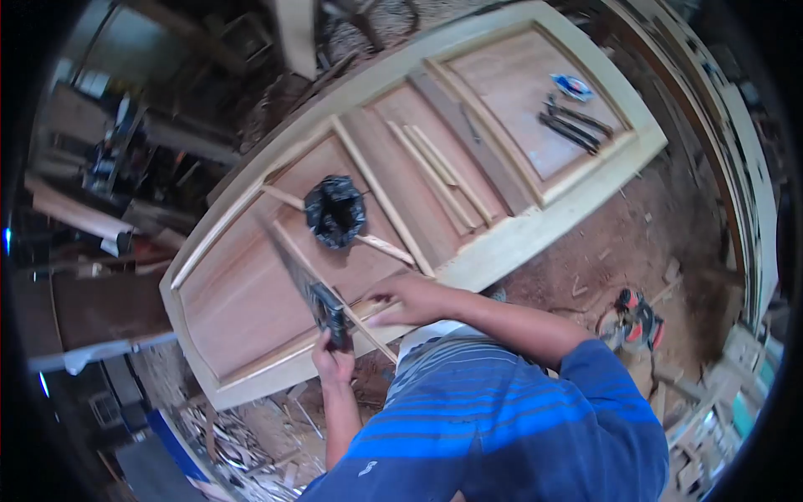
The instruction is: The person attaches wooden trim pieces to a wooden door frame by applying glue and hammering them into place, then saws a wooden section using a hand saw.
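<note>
My left hand (pixel 335 361) is closed around the dark handle of a handsaw (pixel 299 269), whose blade points up and away over a wooden door (pixel 468 272). A thin wooden strip (pixel 308 261) lies beside the blade, slanting across the door and past its near edge. My right hand (pixel 411 299) rests at the door's near edge, thumb and fingers apart, fingertips close to the strip. Just beyond the hands, a black plastic bag (pixel 335 212) with its mouth open sits on the door, over another strip (pixel 386 248).
Loose strips (pixel 431 176) lie on the door's middle panel. Pincer-like dark tools (pixel 573 127) and a small blue-and-white packet (pixel 572 86) sit at its far right. A red-and-black power tool (pixel 633 320) is on the ground at right. Scrap wood (pixel 242 443) litters the lower left.
</note>
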Available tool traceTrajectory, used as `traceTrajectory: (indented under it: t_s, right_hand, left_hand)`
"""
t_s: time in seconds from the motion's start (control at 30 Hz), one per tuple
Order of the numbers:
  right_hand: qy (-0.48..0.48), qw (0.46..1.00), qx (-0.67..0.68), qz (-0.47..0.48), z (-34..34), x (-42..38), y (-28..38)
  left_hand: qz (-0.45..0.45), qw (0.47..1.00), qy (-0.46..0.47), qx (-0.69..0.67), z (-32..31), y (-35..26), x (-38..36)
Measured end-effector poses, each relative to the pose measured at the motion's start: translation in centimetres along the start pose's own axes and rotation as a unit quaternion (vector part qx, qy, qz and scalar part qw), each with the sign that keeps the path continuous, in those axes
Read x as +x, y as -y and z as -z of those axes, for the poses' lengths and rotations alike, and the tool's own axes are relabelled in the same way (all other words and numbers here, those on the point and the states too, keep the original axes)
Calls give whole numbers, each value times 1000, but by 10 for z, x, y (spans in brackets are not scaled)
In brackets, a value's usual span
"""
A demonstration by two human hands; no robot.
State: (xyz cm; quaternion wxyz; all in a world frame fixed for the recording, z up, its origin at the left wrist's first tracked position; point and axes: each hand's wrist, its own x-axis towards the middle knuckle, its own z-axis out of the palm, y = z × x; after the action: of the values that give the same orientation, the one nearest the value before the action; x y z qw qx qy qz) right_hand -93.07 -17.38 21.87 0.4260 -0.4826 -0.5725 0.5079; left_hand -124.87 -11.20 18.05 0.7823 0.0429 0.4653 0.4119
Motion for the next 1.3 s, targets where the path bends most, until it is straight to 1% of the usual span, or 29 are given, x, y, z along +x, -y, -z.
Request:
traceTrajectory:
  t_s: [0.03,0.07,0.13,0.17,0.2,0.23,0.27,0.3,0.33,0.37,0.4,0.43,0.47,0.5,0.53,0.57,0.63,0.67,0.7,0.8,0.83,0.9,0.93,0.97,1.07,1.17,1.27,1.3]
  right_hand:
    - [-4,1000,-9,-1,-2,-3,20]
    - [-7,1000,-18,-3,-1,-9,38]
    - [-101,995,-1,-4,-10,-29,30]
    - [-144,990,8,-1,-12,-40,26]
    - [-194,979,54,2,-5,-56,27]
    - [-243,965,99,7,8,-78,30]
    - [-289,947,142,14,22,-101,31]
    - [-323,937,134,4,34,-123,31]
    - [-358,925,127,-7,44,-147,30]
    - [-404,906,118,-48,50,-171,32]
    - [-449,882,109,-90,54,-193,31]
    - [-504,852,103,-100,53,-212,19]
    - [-556,818,96,-111,49,-227,6]
    - [-588,791,101,-136,44,-238,-2]
    - [-619,761,105,-161,39,-247,-11]
    - [-639,743,93,-175,29,-256,-28]
    - [-661,721,55,-201,13,-264,-33]
    - [-669,710,37,-216,3,-264,-35]
    - [-669,703,55,-234,-8,-262,-36]
    - [-685,664,85,-286,-36,-253,-44]
    - [-680,668,63,-296,-42,-253,-48]
    - [-685,658,56,-308,-47,-252,-44]
    - [-688,653,53,-313,-46,-251,-43]
    - [-687,641,99,-328,-49,-252,-43]
    - [-663,659,66,-348,-46,-253,-37]
    - [-752,610,82,-238,-60,-236,-54]
    - [-774,583,49,-243,-49,-217,-33]
    - [-750,609,1,-259,-54,-219,-36]
  left_hand:
    - [-19,997,40,65,-2,19,-5]
    - [-14,988,112,109,3,34,-8]
    - [41,956,246,153,-13,60,-15]
    - [40,947,266,177,-28,76,-16]
    - [37,937,283,202,-58,93,-20]
    - [53,924,266,271,-92,106,-27]
    - [52,885,289,361,-105,120,-18]
    - [46,837,314,447,-119,134,-10]
    - [59,788,341,509,-135,147,-1]
    - [75,738,398,539,-165,165,6]
    - [-3,643,426,636,-167,183,36]
    - [-118,554,427,705,-176,200,54]
    - [-176,517,437,715,-188,218,76]
    - [-234,479,445,720,-203,236,97]
    - [-245,457,456,723,-225,252,111]
    - [-256,435,470,724,-247,270,126]
    - [-383,347,502,694,-269,314,174]
    - [-395,342,525,672,-288,334,190]
    - [-405,338,546,651,-306,353,203]
    - [-463,299,540,636,-330,398,236]
    - [-461,272,533,655,-327,403,240]
    - [-457,218,516,691,-324,407,249]
    - [-452,222,516,693,-327,410,252]
    - [-445,223,517,696,-328,411,254]
    - [-436,223,511,706,-326,409,253]
    - [-440,226,510,704,-322,409,256]
    - [-443,218,507,706,-324,410,254]
    - [-444,216,506,708,-324,410,253]
